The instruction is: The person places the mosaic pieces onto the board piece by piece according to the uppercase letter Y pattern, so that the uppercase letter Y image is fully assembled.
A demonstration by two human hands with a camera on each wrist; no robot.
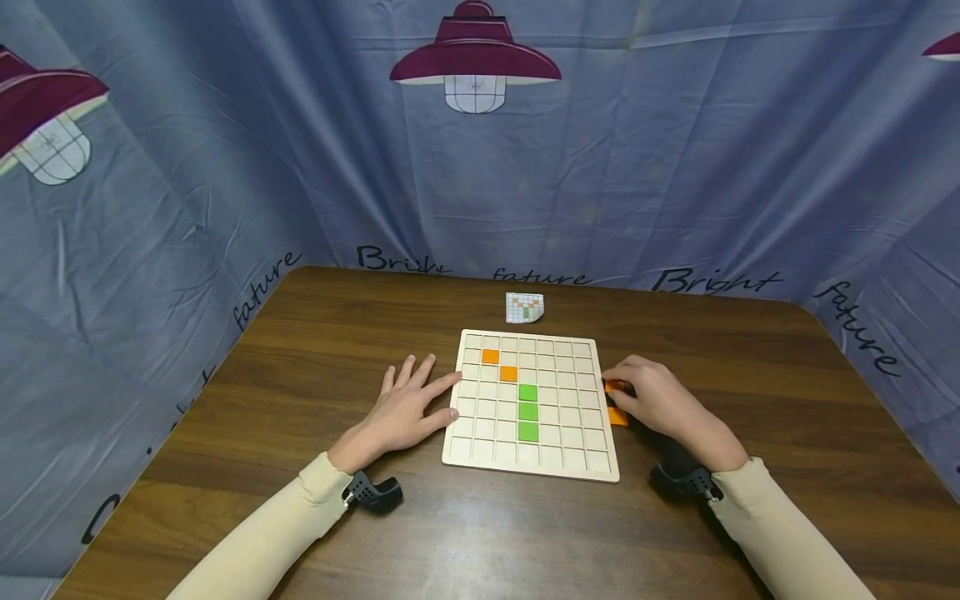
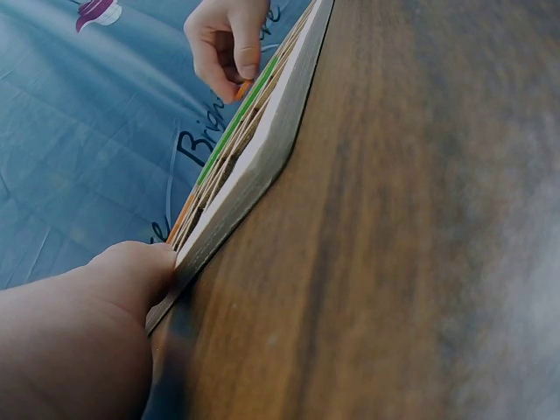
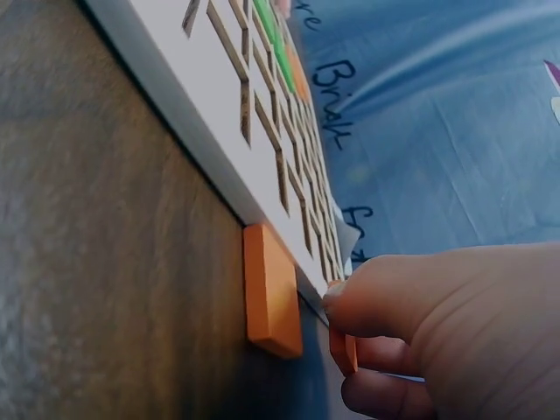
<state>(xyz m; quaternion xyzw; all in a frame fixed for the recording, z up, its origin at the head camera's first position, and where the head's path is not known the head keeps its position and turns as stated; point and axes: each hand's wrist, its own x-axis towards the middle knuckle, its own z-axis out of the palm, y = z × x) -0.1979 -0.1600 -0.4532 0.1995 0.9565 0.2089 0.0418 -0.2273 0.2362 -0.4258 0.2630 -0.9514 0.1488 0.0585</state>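
A pale wooden grid board [image 1: 572, 417] lies flat on the table. My left hand [image 1: 401, 412] has its fingers spread, with forefinger and thumb tips on the board's left edge. Beyond the right edge, my right hand [image 1: 660, 400] pinches an orange square tile [image 3: 342, 352] between thumb and fingers, which partly cover it. A second orange tile [image 3: 273, 293] lies on the table beside that same edge, nearer me. In the grid, two orange tiles [image 1: 491, 357] run diagonally toward a column of three green tiles [image 1: 528, 412].
Behind the board lies a small paper card [image 1: 523, 307] printed with a coloured grid pattern. The brown wooden table [image 1: 345, 317] ends at a blue curtain [image 1: 480, 183] at the back and sides. Each wrist wears a black camera band [image 1: 373, 492].
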